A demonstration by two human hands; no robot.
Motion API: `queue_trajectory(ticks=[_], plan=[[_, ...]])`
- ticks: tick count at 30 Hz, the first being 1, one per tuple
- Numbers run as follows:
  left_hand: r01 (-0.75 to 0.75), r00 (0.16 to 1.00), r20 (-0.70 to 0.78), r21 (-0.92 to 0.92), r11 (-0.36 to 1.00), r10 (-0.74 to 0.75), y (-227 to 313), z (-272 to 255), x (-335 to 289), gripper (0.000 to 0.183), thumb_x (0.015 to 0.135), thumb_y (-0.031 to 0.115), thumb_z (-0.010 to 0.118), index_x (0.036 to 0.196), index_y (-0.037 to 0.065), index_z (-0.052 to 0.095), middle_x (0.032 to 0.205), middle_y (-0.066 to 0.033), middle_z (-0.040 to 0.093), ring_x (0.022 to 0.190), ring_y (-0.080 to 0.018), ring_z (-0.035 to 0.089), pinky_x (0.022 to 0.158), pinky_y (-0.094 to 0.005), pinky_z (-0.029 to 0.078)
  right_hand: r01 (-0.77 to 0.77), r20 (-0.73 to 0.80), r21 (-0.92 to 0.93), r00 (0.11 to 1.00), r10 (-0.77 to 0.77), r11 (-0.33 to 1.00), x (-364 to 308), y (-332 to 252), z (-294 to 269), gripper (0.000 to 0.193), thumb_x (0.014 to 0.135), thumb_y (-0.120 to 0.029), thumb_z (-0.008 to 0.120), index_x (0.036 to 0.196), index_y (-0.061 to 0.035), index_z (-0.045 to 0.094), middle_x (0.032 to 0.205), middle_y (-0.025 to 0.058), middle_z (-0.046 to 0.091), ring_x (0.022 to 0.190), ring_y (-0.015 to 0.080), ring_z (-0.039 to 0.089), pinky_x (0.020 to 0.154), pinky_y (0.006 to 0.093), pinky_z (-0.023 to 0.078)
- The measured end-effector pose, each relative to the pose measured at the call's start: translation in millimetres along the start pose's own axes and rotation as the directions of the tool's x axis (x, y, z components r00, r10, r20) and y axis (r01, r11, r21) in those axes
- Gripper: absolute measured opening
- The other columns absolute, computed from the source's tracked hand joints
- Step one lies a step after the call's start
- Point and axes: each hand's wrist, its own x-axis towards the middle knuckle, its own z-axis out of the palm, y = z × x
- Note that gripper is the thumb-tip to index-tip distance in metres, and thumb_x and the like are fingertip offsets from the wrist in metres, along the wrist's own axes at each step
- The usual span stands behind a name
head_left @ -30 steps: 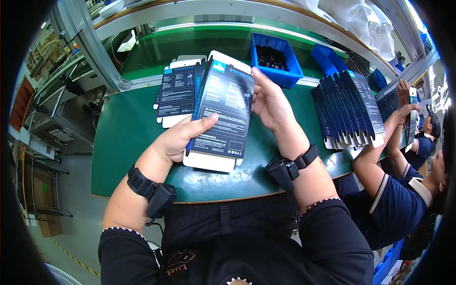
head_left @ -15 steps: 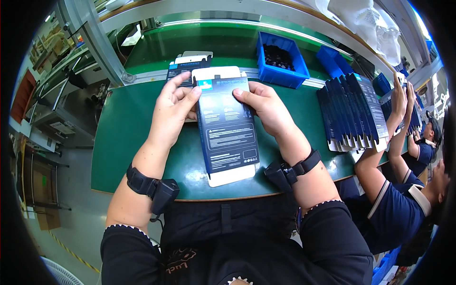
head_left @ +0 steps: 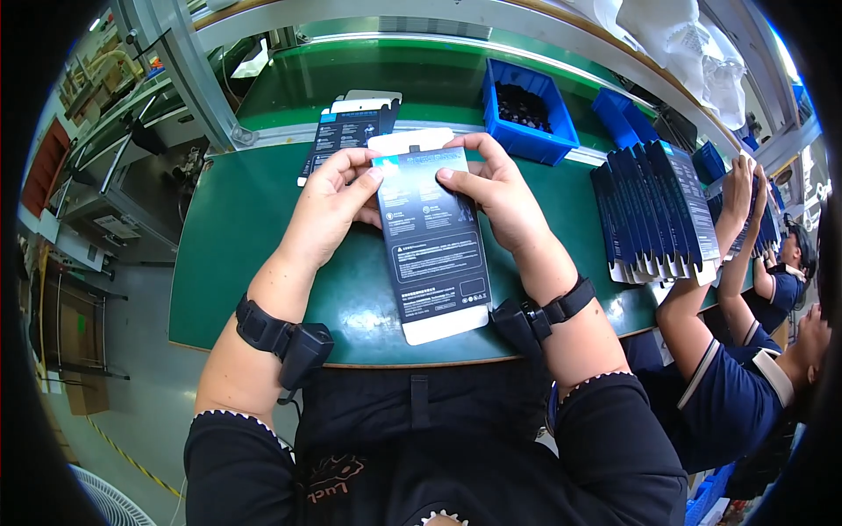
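A dark blue printed cardboard box (head_left: 431, 241) with white end flaps is held between my two hands, tilted toward me over the green table. My left hand (head_left: 338, 197) grips its upper left edge, thumb on the printed face and fingers behind. At the upper right, my right hand (head_left: 495, 188) pinches the box, its thumb on the front and its fingers near the top flap. The white top flap (head_left: 412, 140) stands out beyond the far end. Both wrists carry black strapped devices. Behind my left hand lie a few flat boxes (head_left: 346, 131) of the same kind.
A blue bin (head_left: 566, 145) of small dark parts stands at the back, with another blue bin (head_left: 618, 118) beside it. A row of upright dark boxes (head_left: 653, 210) lines the right side. Beyond it, co-workers' arms (head_left: 693, 307) reach over the table (head_left: 237, 289).
The box has shifted slightly right and now faces me more squarely, its left side no longer showing. My left fingers have curled closer round its top corner.
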Motion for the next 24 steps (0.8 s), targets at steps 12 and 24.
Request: queue_trajectory(ticks=[12, 24], plan=[[-0.049, 0.999, -0.022, 0.020, 0.999, 0.050, 5.3, 5.0, -3.6, 0.026, 0.086, 0.009, 0.059, 0.111, 0.002, 0.056, 0.105, -0.0056, 0.055, 0.078, -0.0083, 0.058, 0.060, -0.0207, 0.050, 0.166, 0.028, 0.023, 0.986, -0.166, 0.986, 1.4, 1.3, -3.4, 0.036, 0.077, -0.001, 0.067, 0.112, -0.0051, 0.058, 0.084, -0.0003, 0.056, 0.081, 0.0084, 0.056, 0.077, 0.0212, 0.045], [-0.013, 0.983, 0.182, 0.048, 0.999, 0.004, -6.1, 3.3, -2.4, 0.023, 0.085, 0.007, 0.061, 0.106, 0.000, 0.060, 0.095, -0.0049, 0.063, 0.077, -0.0074, 0.061, 0.070, -0.0209, 0.051, -0.275, 0.377, 0.013, 0.892, 0.250, 0.961, 6.2, 3.7, -20.2, 0.037, 0.088, -0.026, 0.059, 0.112, 0.0012, 0.059, 0.096, 0.0083, 0.063, 0.083, 0.0134, 0.061, 0.073, 0.0236, 0.049]])
